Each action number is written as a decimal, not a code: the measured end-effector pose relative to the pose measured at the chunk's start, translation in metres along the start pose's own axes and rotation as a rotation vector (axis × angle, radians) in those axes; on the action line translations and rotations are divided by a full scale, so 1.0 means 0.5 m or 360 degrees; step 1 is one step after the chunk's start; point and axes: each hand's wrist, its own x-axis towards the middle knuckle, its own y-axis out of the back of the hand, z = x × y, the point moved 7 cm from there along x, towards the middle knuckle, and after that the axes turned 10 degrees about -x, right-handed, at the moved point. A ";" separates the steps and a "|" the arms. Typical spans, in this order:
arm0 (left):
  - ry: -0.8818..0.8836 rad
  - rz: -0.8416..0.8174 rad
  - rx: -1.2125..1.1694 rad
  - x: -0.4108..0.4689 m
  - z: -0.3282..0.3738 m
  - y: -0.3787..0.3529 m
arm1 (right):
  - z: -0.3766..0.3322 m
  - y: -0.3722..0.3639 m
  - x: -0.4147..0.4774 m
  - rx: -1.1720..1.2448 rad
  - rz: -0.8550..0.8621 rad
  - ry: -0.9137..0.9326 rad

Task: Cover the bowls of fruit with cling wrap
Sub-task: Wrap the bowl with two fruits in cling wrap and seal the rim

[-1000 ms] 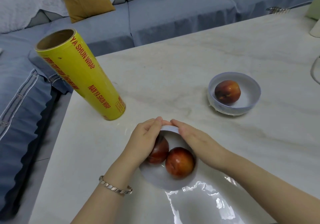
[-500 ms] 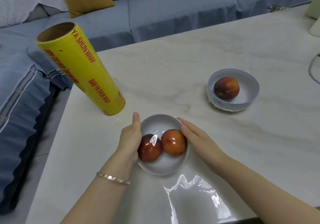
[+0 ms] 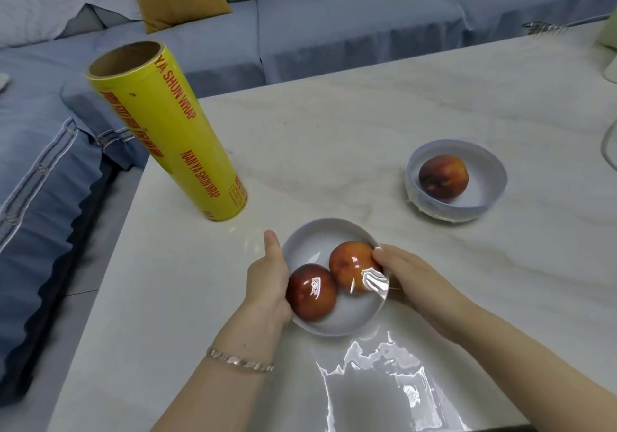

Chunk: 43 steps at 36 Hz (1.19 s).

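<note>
The near bowl, two fruits inside, sits squarely between the hands — left hand curled round its left wall, right hand gripping its right rim — with the slack cling wrap trailing over the surface from its near edge toward the person.

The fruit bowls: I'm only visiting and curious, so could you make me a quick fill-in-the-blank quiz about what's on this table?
1. The near bowl, gripped by the left hand and right hand, holds ____ fruits.
2. The far bowl holds ____ fruit.
3. The cling wrap roll stands on end, on the person's ____ of both bowls.
4. Its wrapper is ____ with red lettering.

Missing words: two; one; left; yellow.
</note>
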 end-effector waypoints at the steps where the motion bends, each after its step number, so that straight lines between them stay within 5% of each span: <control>1: -0.0002 -0.0003 -0.0001 0.000 -0.003 -0.002 | 0.004 0.004 -0.002 0.0055 -0.0024 -0.0038; 14: -0.0106 -0.0198 0.0225 -0.003 -0.008 -0.011 | -0.009 0.035 0.025 0.0130 0.0100 -0.0056; 19: -0.0230 -0.0112 0.0265 0.009 0.018 -0.014 | -0.043 0.039 0.038 -0.0361 0.0040 0.0101; 22: -0.0260 -0.0065 0.0309 0.028 0.033 -0.023 | -0.092 0.088 0.039 -0.1023 0.0441 0.0409; 26: -0.0242 -0.0057 0.0379 0.053 0.048 -0.045 | -0.151 0.172 0.005 -0.1303 0.1159 0.0753; 32: -0.0524 -0.0122 0.0941 0.053 0.087 -0.072 | -0.088 0.316 -0.017 -0.0879 0.1594 0.0132; 36: -0.0731 -0.0166 0.1185 0.043 0.099 -0.076 | -0.022 0.351 0.015 -0.0401 0.1360 -0.0297; 43: -0.1036 -0.0105 0.1456 0.018 0.118 -0.100 | 0.011 0.333 0.052 -0.0025 0.1080 -0.0261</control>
